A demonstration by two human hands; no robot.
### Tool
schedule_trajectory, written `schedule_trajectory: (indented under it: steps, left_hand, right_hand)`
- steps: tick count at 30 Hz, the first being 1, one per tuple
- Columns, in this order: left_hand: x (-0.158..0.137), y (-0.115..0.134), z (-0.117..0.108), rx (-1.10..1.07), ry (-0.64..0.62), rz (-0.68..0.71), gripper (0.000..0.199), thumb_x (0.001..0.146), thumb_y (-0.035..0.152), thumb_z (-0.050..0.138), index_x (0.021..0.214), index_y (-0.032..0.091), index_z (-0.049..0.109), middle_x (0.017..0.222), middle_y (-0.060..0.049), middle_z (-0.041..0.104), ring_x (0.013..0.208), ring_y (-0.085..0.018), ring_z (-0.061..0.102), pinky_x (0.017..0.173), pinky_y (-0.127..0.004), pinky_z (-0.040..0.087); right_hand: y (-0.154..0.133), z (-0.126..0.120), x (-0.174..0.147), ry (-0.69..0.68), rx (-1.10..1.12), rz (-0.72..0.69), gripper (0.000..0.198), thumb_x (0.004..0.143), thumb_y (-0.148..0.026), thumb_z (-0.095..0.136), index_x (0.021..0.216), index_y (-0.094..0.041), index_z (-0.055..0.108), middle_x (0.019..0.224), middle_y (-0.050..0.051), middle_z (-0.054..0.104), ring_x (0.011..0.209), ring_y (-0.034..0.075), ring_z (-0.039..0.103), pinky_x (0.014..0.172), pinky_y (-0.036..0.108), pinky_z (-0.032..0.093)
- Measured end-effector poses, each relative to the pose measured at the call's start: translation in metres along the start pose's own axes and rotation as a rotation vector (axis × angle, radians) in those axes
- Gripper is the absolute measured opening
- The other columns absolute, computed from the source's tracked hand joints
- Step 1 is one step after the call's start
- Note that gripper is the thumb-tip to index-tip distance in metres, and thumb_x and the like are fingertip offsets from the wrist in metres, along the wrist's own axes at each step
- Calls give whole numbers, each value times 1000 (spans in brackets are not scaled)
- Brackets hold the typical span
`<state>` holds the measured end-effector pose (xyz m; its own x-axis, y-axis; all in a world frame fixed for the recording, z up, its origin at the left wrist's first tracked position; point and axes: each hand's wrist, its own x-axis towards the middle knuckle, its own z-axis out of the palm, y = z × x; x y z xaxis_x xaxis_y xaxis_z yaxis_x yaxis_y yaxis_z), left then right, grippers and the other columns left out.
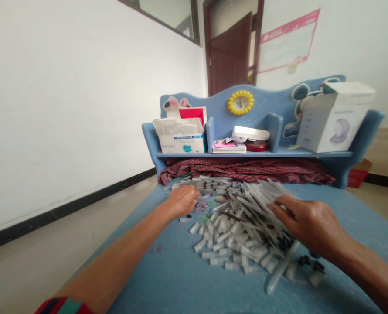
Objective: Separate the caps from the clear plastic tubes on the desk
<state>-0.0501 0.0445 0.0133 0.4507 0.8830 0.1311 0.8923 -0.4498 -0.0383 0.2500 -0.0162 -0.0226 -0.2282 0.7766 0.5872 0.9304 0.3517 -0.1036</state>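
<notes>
My left hand [182,200] is closed, fingers curled down, at the left end of a row of clear plastic tubes with black bits [213,186], which look like pen barrels. Whatever its fingers hold is hidden. My right hand [311,220] reaches over a heap of long translucent tubes [262,196], thumb and forefinger brought together at the tubes. I cannot make out what is between them. In front of the heap lie many short clear caps [226,244]. Small black plugs [308,262] are scattered by the right wrist, and one thicker clear tube [282,268] lies nearest me.
Everything lies on a blue surface [154,270]. At its far edge are a folded checked cloth [246,169] and a blue shelf [279,154], with a mask box [182,143], papers [229,148], a red round tin [256,146] and a white carton [334,120]. A white wall [83,109] rises left.
</notes>
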Motion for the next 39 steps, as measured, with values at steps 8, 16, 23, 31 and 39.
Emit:
schedule_trajectory:
  steps: [8,16,23,31,39]
  left_hand:
    - [-22,80,-9,-32,117,353,19,91,18,35,88,16,54,81,-6,61,76,-19,56,71,-29,45]
    - [-32,83,12,-87,364,542,22,93,16,33,90,14,55,75,-6,58,71,-18,53,63,-28,45]
    - [-41,86,14,-161,377,575,21,91,12,36,87,12,57,73,-6,59,66,-17,50,61,-28,43]
    - [-39,78,7,-960,-210,294,21,89,24,41,88,13,59,66,0,58,52,-8,48,49,-18,38]
    - [-36,77,4,-1091,-314,133,24,86,30,45,88,12,60,61,2,56,46,-5,43,45,-15,34]
  right_hand:
    - [-14,-6,5,-137,605,54,43,91,-44,38,56,-20,43,51,-4,36,48,9,36,46,22,29]
    - [-19,-9,3,-393,903,168,46,89,-53,38,56,-21,37,47,-6,34,42,7,29,39,21,24]
    - [-21,-13,-1,-530,999,235,38,87,-50,46,66,-19,49,50,-3,50,40,7,40,39,20,30]
    - [-23,-23,1,-600,1100,144,21,85,-36,53,76,-18,53,63,1,60,58,11,55,55,22,44]
    - [-19,-17,-1,-609,981,169,33,86,-46,49,74,-17,53,56,-1,54,43,8,46,41,20,34]
